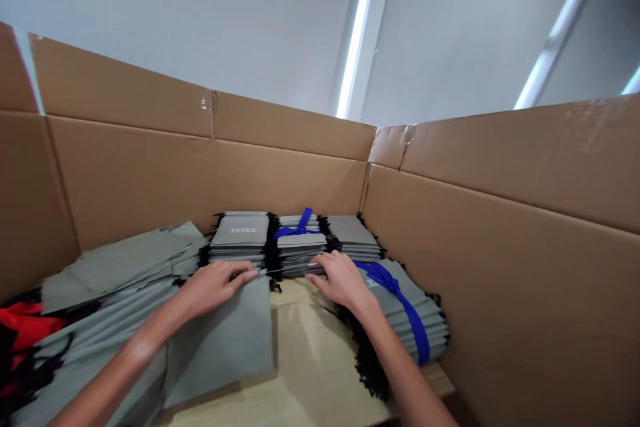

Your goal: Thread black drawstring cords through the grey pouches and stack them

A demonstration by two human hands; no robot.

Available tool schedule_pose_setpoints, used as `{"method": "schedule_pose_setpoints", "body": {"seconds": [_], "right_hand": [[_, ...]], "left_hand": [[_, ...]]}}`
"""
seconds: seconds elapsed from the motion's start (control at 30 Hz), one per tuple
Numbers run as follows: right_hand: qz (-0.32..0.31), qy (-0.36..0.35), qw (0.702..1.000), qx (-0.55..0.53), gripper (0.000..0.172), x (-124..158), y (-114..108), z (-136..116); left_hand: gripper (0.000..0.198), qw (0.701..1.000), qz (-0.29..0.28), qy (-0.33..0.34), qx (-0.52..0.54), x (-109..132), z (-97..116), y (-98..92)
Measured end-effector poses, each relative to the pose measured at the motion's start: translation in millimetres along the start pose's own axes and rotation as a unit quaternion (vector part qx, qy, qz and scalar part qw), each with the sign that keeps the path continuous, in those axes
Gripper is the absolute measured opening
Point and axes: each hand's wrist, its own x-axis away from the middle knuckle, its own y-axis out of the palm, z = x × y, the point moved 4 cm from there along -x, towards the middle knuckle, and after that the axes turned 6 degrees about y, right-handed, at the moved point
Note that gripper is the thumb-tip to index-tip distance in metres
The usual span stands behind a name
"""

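Observation:
My left hand [220, 283] pinches the upper edge of a flat grey fabric pouch [227, 340], thumb and forefinger closed together. The pouch hangs down below the fingers over the tan work surface. Opposite it, my right hand [340, 277] is bent with fingertips closed near a thin pale thread [287, 271], which runs across from the left fingertips. Under my right wrist lies a bundle of grey pouches [407, 307] tied with a blue ribbon [400, 297], black cords bunched at its ends.
Tall cardboard walls [285, 170] surround the tan surface [315, 360]. Against the back stand a pouch stack marked INTEX [243, 230], a ribbon-tied stack [300, 243] and another stack [353, 230]. Loose grey pouches [115, 267] and red fabric [30, 327] lie at left.

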Motion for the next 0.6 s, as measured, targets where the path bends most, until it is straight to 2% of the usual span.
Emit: {"method": "schedule_pose_setpoints", "body": {"seconds": [0.07,0.13,0.23,0.43,0.6], "right_hand": [[-0.019,-0.002,0.995,-0.102,0.018,3.3,1.9,1.9],[-0.022,-0.003,0.982,-0.188,0.025,7.0,5.5,2.3],[0.004,-0.007,0.969,-0.247,0.033,12.0,9.8,-1.6],[0.000,-0.047,0.975,-0.219,0.028,17.1,15.8,-20.7],[-0.019,-0.047,0.987,-0.151,0.029,28.7,23.5,-22.9]], "left_hand": [[0.048,1.000,-0.014,-0.009,-0.008,-1.7,5.0,-9.0],[0.050,0.999,-0.032,-0.011,-0.011,-2.5,12.6,-13.9],[0.052,0.999,-0.052,0.010,-0.001,-3.3,30.1,-12.9],[0.047,0.997,-0.058,0.050,0.006,-6.5,65.3,8.2],[0.033,0.996,-0.010,0.071,-0.060,-2.8,75.3,28.1]]}}
